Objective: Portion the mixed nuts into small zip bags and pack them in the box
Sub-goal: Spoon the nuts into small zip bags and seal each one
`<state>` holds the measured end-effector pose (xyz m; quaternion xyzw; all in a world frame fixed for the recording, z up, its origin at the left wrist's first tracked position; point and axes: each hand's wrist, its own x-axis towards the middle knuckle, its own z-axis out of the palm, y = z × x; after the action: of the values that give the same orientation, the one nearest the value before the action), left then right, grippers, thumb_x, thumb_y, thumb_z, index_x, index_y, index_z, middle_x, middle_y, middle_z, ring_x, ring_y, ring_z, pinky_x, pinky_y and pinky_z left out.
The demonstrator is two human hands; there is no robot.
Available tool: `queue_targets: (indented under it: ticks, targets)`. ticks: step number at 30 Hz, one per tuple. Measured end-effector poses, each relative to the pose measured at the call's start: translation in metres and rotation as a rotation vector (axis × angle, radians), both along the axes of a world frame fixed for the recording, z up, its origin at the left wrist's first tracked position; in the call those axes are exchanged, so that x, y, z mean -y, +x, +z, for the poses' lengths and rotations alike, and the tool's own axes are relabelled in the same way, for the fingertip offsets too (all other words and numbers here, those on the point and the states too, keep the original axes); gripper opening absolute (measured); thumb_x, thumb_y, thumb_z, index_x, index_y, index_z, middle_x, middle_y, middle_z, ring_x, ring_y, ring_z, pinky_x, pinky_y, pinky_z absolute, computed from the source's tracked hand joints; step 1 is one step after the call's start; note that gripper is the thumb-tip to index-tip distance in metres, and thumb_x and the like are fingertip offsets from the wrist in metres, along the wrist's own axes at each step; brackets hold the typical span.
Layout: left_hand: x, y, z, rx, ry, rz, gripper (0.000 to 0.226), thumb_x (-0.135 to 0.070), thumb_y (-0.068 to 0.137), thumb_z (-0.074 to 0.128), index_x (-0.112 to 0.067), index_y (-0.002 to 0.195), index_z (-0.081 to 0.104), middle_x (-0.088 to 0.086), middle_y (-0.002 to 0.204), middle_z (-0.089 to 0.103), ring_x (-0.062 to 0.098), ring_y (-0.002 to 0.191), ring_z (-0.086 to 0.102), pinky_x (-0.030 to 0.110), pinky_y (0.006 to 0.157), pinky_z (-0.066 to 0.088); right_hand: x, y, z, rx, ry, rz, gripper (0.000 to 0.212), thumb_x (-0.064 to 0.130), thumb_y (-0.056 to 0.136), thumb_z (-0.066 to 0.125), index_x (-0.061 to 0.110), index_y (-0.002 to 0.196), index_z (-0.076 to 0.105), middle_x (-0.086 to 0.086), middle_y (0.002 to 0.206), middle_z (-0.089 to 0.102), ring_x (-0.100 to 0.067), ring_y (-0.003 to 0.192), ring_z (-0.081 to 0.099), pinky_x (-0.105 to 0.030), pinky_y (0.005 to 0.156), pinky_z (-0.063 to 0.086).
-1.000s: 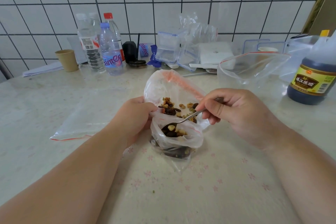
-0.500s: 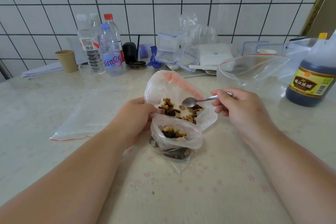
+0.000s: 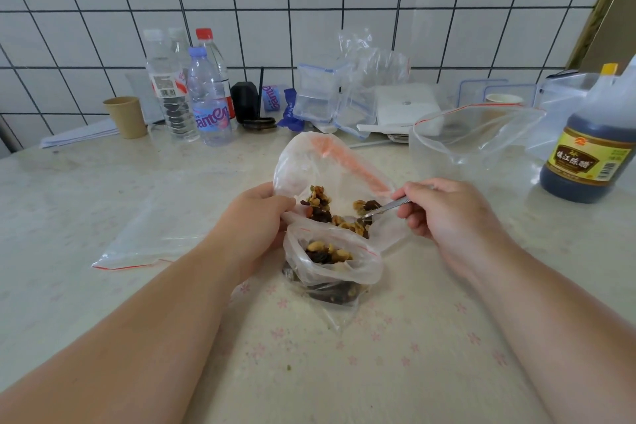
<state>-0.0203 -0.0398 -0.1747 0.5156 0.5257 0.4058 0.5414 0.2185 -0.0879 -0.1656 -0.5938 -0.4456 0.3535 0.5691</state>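
Head view, nearest you: the small zip bag [image 3: 332,260] sits on the table [image 3: 103,189] with its mouth folded open and a layer of nuts already inside. Your left hand [image 3: 256,218] pinches the plastic where the small bag's rim meets the big bag's edge, holding both mouths open.

Just behind it lies the large bag [image 3: 330,169], open toward you, with the mixed nuts [image 3: 321,205] spread in loose clumps on its lower wall. Your right hand [image 3: 444,208] has its fingers curled round the spoon [image 3: 383,208]. A second ago that spoon was tipped into the small bag; half a second ago it hung empty over the big one; now its bowl is down among the nuts at the right of the pile. So one spoonful is delivered and you are digging the next. The small bag looks only part full, so expect more trips.

Farther back, a second empty zip bag [image 3: 478,129] stands open at right, and another lies flat at left [image 3: 155,234]. Which of the clear containers by the wall is the box, I can't tell.
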Motion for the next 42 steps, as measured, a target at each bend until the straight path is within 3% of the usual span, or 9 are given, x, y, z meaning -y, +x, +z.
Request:
queue_targets:
  ticks: [9, 14, 18, 23, 28, 34, 38, 40, 42]
  targets:
    - [0.000, 0.001, 0.001, -0.001, -0.009, 0.009, 0.019, -0.015, 0.099, 0.055, -0.021, 0.105, 0.072, 0.005, 0.097, 0.082, 0.035, 0.098, 0.077, 0.056, 0.093, 0.060, -0.004, 0.003, 0.004, -0.282, -0.124, -0.036, 0.023, 0.012, 0.096, 0.052, 0.009, 0.079, 0.068, 0.002, 0.051, 0.062, -0.004, 0.041, 0.050, -0.016, 0.040, 0.039]
    - [-0.003, 0.000, -0.001, -0.004, -0.007, 0.004, 0.020, -0.015, 0.099, 0.055, -0.021, 0.111, 0.069, 0.003, 0.096, 0.083, 0.026, 0.082, 0.078, 0.050, 0.088, 0.064, -0.004, 0.006, 0.008, -0.446, -0.133, -0.001, 0.026, 0.014, 0.099, 0.051, 0.008, 0.079, 0.067, 0.002, 0.050, 0.059, -0.004, 0.039, 0.048, -0.015, 0.038, 0.037]
    - [-0.004, 0.000, -0.002, 0.007, -0.022, 0.007, 0.020, -0.014, 0.100, 0.055, -0.020, 0.113, 0.068, 0.005, 0.096, 0.083, 0.025, 0.082, 0.079, 0.047, 0.086, 0.064, 0.001, 0.009, 0.017, -0.540, -0.102, 0.066, 0.027, 0.013, 0.097, 0.051, 0.005, 0.077, 0.066, -0.001, 0.050, 0.056, -0.007, 0.039, 0.044, -0.017, 0.037, 0.034]
    - [-0.002, 0.000, 0.000, 0.000, -0.044, 0.013, 0.018, -0.014, 0.098, 0.056, -0.020, 0.108, 0.070, 0.008, 0.098, 0.082, 0.033, 0.093, 0.079, 0.053, 0.091, 0.062, 0.013, 0.004, 0.026, -0.384, -0.087, 0.192, 0.030, 0.011, 0.096, 0.053, 0.004, 0.073, 0.071, -0.005, 0.053, 0.055, -0.009, 0.042, 0.042, -0.018, 0.039, 0.032]
    - [0.001, 0.000, 0.002, -0.004, -0.048, 0.013, 0.018, -0.016, 0.094, 0.059, -0.017, 0.107, 0.070, 0.009, 0.097, 0.082, 0.036, 0.097, 0.078, 0.056, 0.095, 0.060, 0.025, -0.003, 0.027, -0.106, 0.090, 0.334, 0.031, 0.013, 0.098, 0.057, 0.012, 0.075, 0.077, -0.006, 0.061, 0.063, -0.011, 0.052, 0.052, -0.017, 0.050, 0.045]
    - [0.000, 0.001, 0.004, -0.016, -0.051, 0.004, 0.029, -0.021, 0.087, 0.060, -0.020, 0.114, 0.068, 0.007, 0.098, 0.082, 0.033, 0.100, 0.077, 0.056, 0.098, 0.058, 0.032, -0.003, 0.029, 0.172, 0.234, 0.508, 0.021, 0.034, 0.091, 0.062, 0.023, 0.083, 0.077, -0.004, 0.071, 0.069, -0.013, 0.063, 0.058, -0.019, 0.062, 0.048]
    - [-0.001, -0.001, 0.002, -0.007, -0.052, -0.004, 0.027, -0.019, 0.091, 0.059, -0.019, 0.116, 0.069, 0.009, 0.097, 0.082, 0.032, 0.095, 0.078, 0.057, 0.098, 0.058, 0.027, 0.001, 0.028, 0.025, 0.289, 0.405, 0.023, 0.027, 0.089, 0.058, 0.019, 0.082, 0.078, -0.004, 0.067, 0.066, -0.013, 0.059, 0.054, -0.018, 0.058, 0.045]
    - [-0.002, -0.001, 0.000, -0.013, -0.045, 0.005, 0.019, -0.018, 0.095, 0.059, -0.020, 0.109, 0.070, 0.009, 0.094, 0.082, 0.031, 0.090, 0.078, 0.056, 0.096, 0.059, 0.022, 0.005, 0.026, -0.098, 0.292, 0.273, 0.023, 0.027, 0.089, 0.058, 0.020, 0.080, 0.078, -0.003, 0.065, 0.066, -0.012, 0.057, 0.053, -0.019, 0.057, 0.046]
    - [-0.003, -0.001, -0.001, -0.007, -0.048, 0.007, 0.018, -0.016, 0.098, 0.057, -0.024, 0.110, 0.068, 0.006, 0.095, 0.082, 0.029, 0.091, 0.079, 0.054, 0.094, 0.061, 0.017, 0.007, 0.022, -0.094, 0.253, 0.124, 0.022, 0.029, 0.089, 0.059, 0.023, 0.081, 0.078, -0.001, 0.066, 0.069, -0.011, 0.059, 0.056, -0.024, 0.062, 0.048]
